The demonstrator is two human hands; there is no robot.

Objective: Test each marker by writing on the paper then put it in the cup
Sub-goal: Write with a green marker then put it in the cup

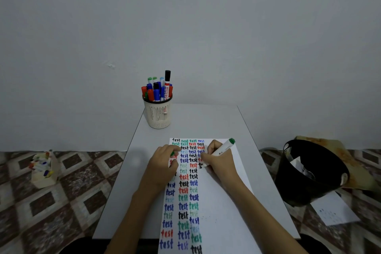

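While I watched from afar, the right hand (pixel 216 161) gripped the marker (pixel 223 147), tip on the paper (pixel 222 212) and body slanting up to the right, the left hand (pixel 165 163) pinched what looked like its cap (pixel 172 153), and the cup (pixel 158 116) stood well beyond, nearer the left hand.

cup (pixel 158 115) 1 | paper (pixel 222 212) 1 | green marker (pixel 223 147) 1 | green cap (pixel 172 153) 1 (mostly hidden) | black bin (pixel 305 187) 1

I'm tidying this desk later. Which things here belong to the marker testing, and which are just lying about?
In use: marker, green cap, paper, cup of markers, table.
Lying about: black bin, loose sheet on the floor, box of markers there too.
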